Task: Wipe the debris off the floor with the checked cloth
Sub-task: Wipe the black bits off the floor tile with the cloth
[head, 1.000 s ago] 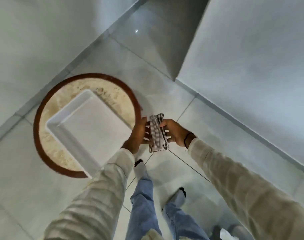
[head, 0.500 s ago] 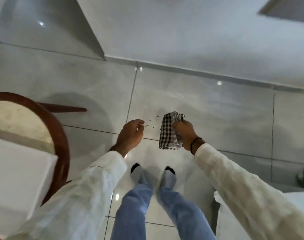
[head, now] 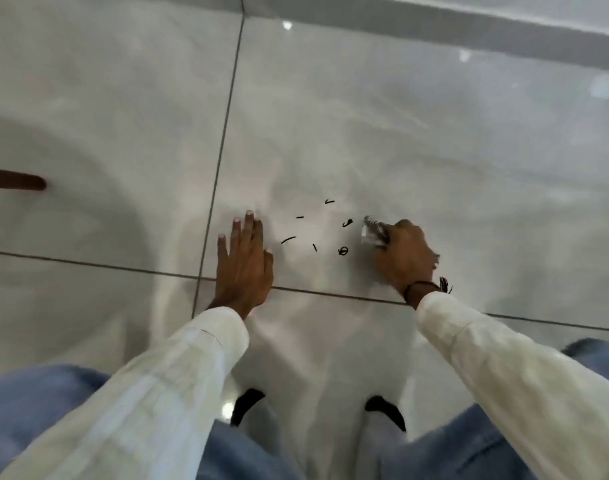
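Several small black bits of debris (head: 315, 230) lie scattered on the glossy grey floor tile (head: 331, 133). My right hand (head: 405, 258) is closed on the bunched checked cloth (head: 373, 233), pressed to the floor just right of the debris; most of the cloth is hidden under the hand. My left hand (head: 244, 261) rests flat on the tile left of the debris, fingers spread, holding nothing.
A dark wooden table leg (head: 15, 181) pokes in at the left edge. A grey skirting and wall (head: 434, 19) run along the top. My knees in blue jeans (head: 36, 410) and white socks with black toes (head: 382, 410) are at the bottom.
I have crouched down close to the floor. Both hands dropped to the tile: the left one opened flat, the right one pressed the cloth down beside the debris.
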Demonstrator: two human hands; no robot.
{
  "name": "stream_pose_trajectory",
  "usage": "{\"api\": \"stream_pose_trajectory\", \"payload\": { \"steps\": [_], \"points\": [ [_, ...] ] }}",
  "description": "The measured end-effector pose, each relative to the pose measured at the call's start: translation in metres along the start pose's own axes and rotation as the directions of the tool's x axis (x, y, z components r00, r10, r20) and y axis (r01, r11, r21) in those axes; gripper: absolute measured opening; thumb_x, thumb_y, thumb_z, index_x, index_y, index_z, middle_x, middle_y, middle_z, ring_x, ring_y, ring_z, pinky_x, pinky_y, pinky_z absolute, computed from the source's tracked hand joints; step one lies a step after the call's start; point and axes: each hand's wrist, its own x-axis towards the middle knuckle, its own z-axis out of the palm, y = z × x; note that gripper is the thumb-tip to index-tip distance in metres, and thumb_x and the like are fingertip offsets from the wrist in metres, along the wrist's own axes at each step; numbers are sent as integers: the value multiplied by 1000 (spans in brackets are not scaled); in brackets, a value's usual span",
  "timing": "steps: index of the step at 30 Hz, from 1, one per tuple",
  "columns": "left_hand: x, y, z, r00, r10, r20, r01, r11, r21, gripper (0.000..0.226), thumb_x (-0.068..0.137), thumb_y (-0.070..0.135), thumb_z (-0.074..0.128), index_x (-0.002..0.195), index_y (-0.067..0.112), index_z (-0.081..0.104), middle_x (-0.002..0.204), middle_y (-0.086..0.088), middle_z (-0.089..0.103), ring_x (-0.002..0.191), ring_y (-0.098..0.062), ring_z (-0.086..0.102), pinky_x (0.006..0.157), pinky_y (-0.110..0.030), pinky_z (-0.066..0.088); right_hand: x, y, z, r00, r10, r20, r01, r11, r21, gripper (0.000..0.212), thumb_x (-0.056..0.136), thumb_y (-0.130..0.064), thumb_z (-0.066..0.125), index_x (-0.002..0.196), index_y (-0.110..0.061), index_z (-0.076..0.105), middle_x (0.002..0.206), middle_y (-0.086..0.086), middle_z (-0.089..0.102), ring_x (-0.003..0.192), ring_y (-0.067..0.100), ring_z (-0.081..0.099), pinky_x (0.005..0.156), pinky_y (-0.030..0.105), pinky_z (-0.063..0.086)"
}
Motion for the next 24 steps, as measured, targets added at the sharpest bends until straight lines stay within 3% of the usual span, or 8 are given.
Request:
{"api": "stream_pose_trajectory", "payload": {
  "steps": [2, 4, 6, 8, 10, 15, 20, 24],
  "points": [
    [16, -14, 39, 996, 24, -90, -23, 1000, 17, 68, 112, 30, 29, 172, 8, 9, 183, -11, 1, 171, -33, 5, 137, -60, 9, 6, 10, 38, 988, -151, 35, 154, 979, -132, 48, 93, -27, 59, 138, -16, 69, 144, 15, 63, 133, 42, 58, 101, 52, 53],
    [24, -23, 70, 977, 48, -207, -37, 998, 56, 69, 110, 31, 27, 172, 7, 8, 183, -12, 4, 170, -34, 7, 136, -61, 8, -7, 14, 74, 958, -270, 97, 283, 944, -171, 63, 95, -27, 54, 157, -14, 52, 169, 12, 44, 157, 37, 40, 124, 56, 36],
    [28, -29, 88, 953, 56, -297, -36, 997, 71, 71, 109, 32, 26, 172, 8, 7, 183, -10, 5, 170, -32, 8, 137, -60, 6, -29, 21, 100, 902, -407, 145, 430, 879, -207, 72, 93, -27, 48, 163, -13, 41, 175, 7, 32, 164, 32, 25, 130, 62, 24],
    [31, -30, 92, 941, 66, -333, -46, 997, 66, 71, 108, 33, 26, 172, 10, 6, 184, -9, 6, 171, -31, 8, 137, -60, 6, -39, 37, 109, 843, -517, 148, 537, 809, -240, 75, 94, -31, 46, 165, -12, 36, 176, 5, 27, 165, 30, 22, 131, 63, 23],
    [30, -30, 92, 938, 61, -341, -42, 997, 62, 71, 108, 33, 26, 172, 9, 7, 184, -9, 6, 171, -31, 7, 136, -61, 8, -31, 49, 104, 850, -513, 118, 526, 817, -237, 75, 96, -37, 42, 166, -13, 32, 177, 4, 23, 165, 29, 17, 131, 63, 21],
    [28, -28, 88, 941, 47, -335, -36, 999, 39, 71, 108, 31, 28, 172, 9, 9, 184, -9, 6, 171, -31, 7, 136, -61, 9, 3, 15, 112, 957, -265, -118, 248, 959, -135, 74, 103, -40, 45, 167, -10, 28, 178, 7, 20, 167, 30, 12, 134, 61, 7],
    [28, -28, 89, 933, 48, -356, -39, 999, 33, 71, 108, 32, 29, 172, 9, 8, 184, -8, 6, 171, -30, 6, 136, -61, 9, -34, 54, 121, 884, -466, 30, 457, 849, -266, 75, 106, -48, 37, 170, -15, 18, 181, 1, 11, 168, 22, 5, 134, 60, 13],
    [27, -28, 90, 923, 46, -381, -38, 999, 30, 71, 108, 33, 27, 172, 10, 7, 184, -8, 5, 171, -30, 7, 136, -60, 10, -10, 51, 111, 938, -330, -106, 304, 930, -208, 76, 106, -48, 39, 170, -13, 20, 180, 5, 14, 168, 25, 8, 135, 59, 9]
  ]
}}
